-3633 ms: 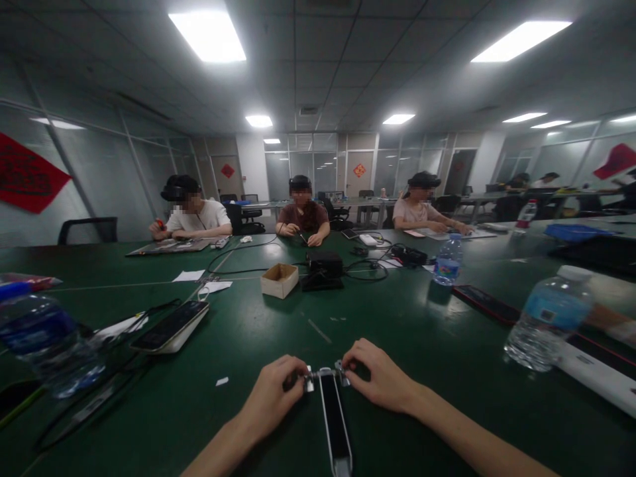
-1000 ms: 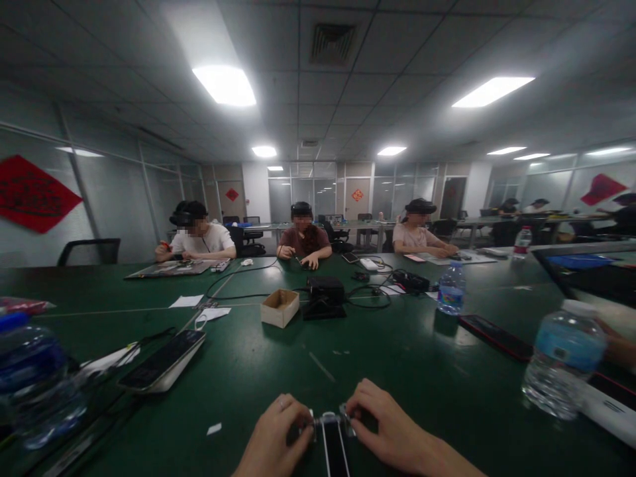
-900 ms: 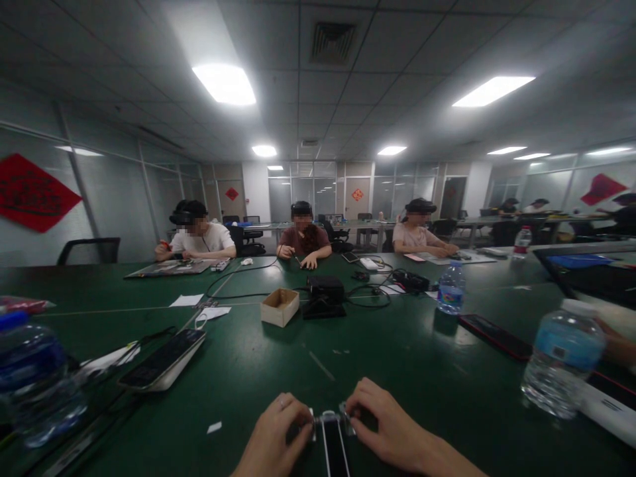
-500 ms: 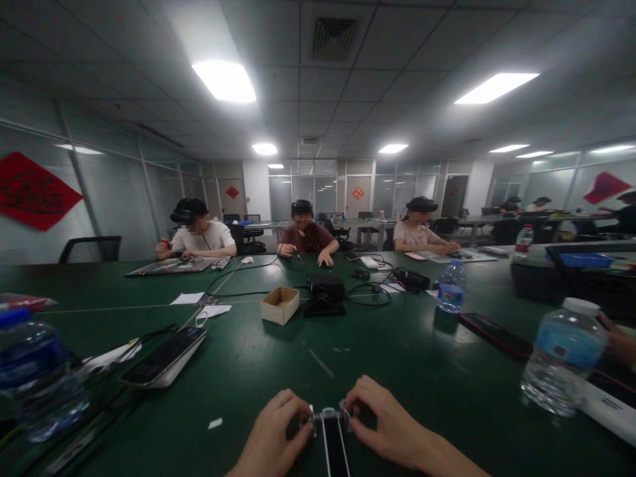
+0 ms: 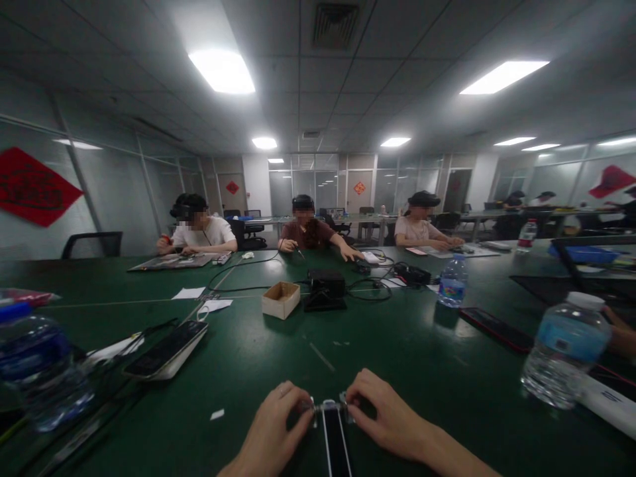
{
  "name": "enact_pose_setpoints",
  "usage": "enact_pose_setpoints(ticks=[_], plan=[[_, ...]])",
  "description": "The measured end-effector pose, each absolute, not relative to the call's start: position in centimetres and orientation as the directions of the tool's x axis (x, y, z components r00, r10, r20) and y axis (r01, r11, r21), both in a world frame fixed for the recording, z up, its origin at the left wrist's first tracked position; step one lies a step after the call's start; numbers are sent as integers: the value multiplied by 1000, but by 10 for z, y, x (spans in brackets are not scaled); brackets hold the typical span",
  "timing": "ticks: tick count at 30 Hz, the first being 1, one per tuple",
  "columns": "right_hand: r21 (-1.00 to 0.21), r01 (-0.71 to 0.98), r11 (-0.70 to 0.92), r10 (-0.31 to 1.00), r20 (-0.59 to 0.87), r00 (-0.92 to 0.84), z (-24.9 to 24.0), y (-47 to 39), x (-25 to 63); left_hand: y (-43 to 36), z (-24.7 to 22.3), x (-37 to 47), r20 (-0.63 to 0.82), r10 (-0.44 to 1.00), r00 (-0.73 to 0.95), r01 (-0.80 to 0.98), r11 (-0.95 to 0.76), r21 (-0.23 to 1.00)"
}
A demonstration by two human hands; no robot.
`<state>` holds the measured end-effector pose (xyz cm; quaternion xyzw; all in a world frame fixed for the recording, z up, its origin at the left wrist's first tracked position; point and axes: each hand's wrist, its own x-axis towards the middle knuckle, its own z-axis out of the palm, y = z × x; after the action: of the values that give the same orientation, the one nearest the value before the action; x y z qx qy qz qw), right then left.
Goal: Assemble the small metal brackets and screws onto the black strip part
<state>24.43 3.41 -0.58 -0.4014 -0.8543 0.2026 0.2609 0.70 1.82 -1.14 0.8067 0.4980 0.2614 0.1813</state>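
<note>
Cardboard box (image 5: 281,299) behind the hands, water bottle (image 5: 564,349) right.

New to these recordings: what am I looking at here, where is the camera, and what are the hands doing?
There is no machine here. One camera sits on a person's head and looks forward and down, so the two bare hands at the bottom are that person's own. The left hand and right hand pinch small metal parts at the far end of a long dark strip lying on a green table. Also on it: a cardboard box, a phone, water bottles and cables. Three other people sit across the table.
</note>
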Motion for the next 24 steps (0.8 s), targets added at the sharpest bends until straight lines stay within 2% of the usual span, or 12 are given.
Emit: enact_pose_setpoints(ticks=[4,15,24], plan=[[-564,596,571,808,260,-528,-4,34,244,17,-12,6,228,903,365,710,-428,559],[-523,567,636,763,315,-565,-11,37,248,18,-10,6,229,897,379,702,-440,560],[-540,582,608,782,280,-557,-13,38,249,18,-12,5,193,907,374,717,-414,560]])
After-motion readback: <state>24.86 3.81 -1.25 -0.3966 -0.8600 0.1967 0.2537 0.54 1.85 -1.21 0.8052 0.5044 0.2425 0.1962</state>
